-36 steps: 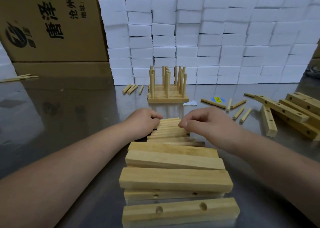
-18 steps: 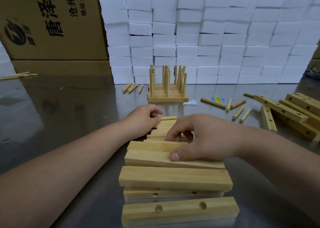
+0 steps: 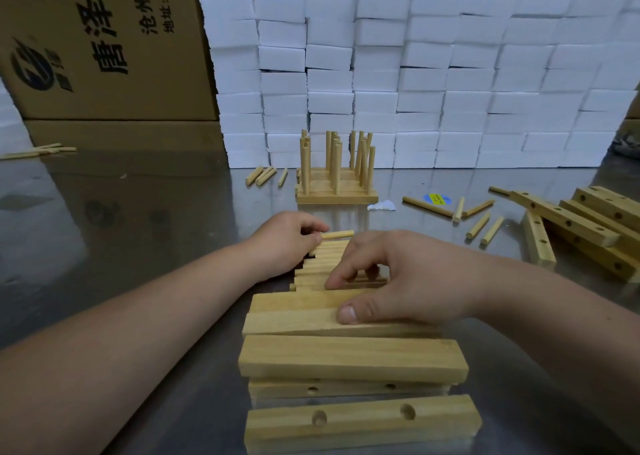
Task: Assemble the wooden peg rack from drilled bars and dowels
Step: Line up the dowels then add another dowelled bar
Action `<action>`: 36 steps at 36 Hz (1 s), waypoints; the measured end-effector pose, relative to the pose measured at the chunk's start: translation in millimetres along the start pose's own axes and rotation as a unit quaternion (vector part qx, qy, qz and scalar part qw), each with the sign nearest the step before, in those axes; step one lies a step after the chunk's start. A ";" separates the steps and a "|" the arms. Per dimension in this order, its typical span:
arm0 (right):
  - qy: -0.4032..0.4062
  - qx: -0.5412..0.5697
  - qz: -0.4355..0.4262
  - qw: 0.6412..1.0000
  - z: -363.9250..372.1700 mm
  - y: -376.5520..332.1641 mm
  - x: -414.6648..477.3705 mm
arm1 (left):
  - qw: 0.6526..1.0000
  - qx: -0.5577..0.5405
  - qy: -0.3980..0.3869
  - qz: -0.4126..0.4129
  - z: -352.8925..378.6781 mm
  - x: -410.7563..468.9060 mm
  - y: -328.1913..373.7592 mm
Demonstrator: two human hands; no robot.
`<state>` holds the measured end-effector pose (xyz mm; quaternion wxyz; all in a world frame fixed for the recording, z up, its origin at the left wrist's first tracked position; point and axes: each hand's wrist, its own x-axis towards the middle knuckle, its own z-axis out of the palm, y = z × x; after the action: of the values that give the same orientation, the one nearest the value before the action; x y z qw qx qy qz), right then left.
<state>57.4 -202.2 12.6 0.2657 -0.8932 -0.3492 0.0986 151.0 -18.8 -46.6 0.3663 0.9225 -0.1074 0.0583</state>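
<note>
Dowels (image 3: 325, 252) lie just behind the stack of bars (image 3: 349, 359), my left hand (image 3: 284, 243) pinches one dowel (image 3: 337, 235), my right hand (image 3: 398, 281) grips the top bar (image 3: 291, 321), and if I pull too fast the stack might slide apart.

"Where does the single view look from?"

"From the person's head, above the near edge of the tabletop (image 3: 104, 246). It faces forward and down, across to the far edge."

"How close is it?"

"Very. Both forearms enter from the bottom corners. The left hand (image 3: 280, 243) pinching a dowel (image 3: 337, 235) and the right hand (image 3: 398, 278) curled over a bar (image 3: 294, 323) sit dead centre."

"And how far does it reach?"

"To the far edge, where the wide lens bows the foam blocks (image 3: 450, 73) and the cardboard boxes (image 3: 104, 39). A peg rack (image 3: 336, 191) stands mid-depth, and loose bars (image 3: 588, 219) lie at the right edge."
</note>
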 end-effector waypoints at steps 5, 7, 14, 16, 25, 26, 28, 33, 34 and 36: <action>0.007 -0.002 -0.007 1.000 1.8 -2.3 0.5 | 1.000 0.005 0.002 -0.002 0.0 0.1 0.1; 0.003 -0.018 -0.006 1.000 1.1 -2.8 0.6 | 1.000 0.004 0.001 -0.001 -0.2 -0.4 0.4; 0.021 -0.035 -0.001 0.999 -1.8 -4.6 -0.1 | 1.000 0.003 -0.003 -0.006 -1.0 -2.4 3.2; 0.023 -0.040 -0.008 0.999 -2.0 -4.2 0.1 | 1.000 0.001 -0.002 -0.008 -1.4 -2.7 3.5; 0.070 -0.047 -0.023 0.996 1.2 -1.5 0.8 | 1.000 -0.009 -0.009 -0.019 -2.9 -4.7 5.8; 0.076 -0.046 -0.023 0.996 1.2 -1.2 0.7 | 1.000 -0.009 -0.009 -0.019 -3.1 -5.1 5.8; 0.084 -0.051 -0.018 0.995 0.6 -0.2 1.0 | 1.000 -0.007 -0.008 -0.018 -3.2 -5.4 5.9; 0.033 -0.075 0.014 0.997 -0.3 2.3 1.9 | 1.000 0.004 0.000 -0.016 -2.3 -4.1 6.8; 0.026 -0.071 0.022 0.997 -0.4 2.8 2.2 | 1.000 0.003 0.003 -0.015 -2.0 -4.1 6.6; 0.027 -0.054 0.034 0.998 -0.2 4.5 2.5 | 1.000 0.001 0.010 -0.014 -1.3 -3.8 5.7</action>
<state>61.8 -203.4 10.4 0.2228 -0.9197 -0.3166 0.0647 146.0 -21.3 -42.7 0.3673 0.9235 -0.0911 0.0626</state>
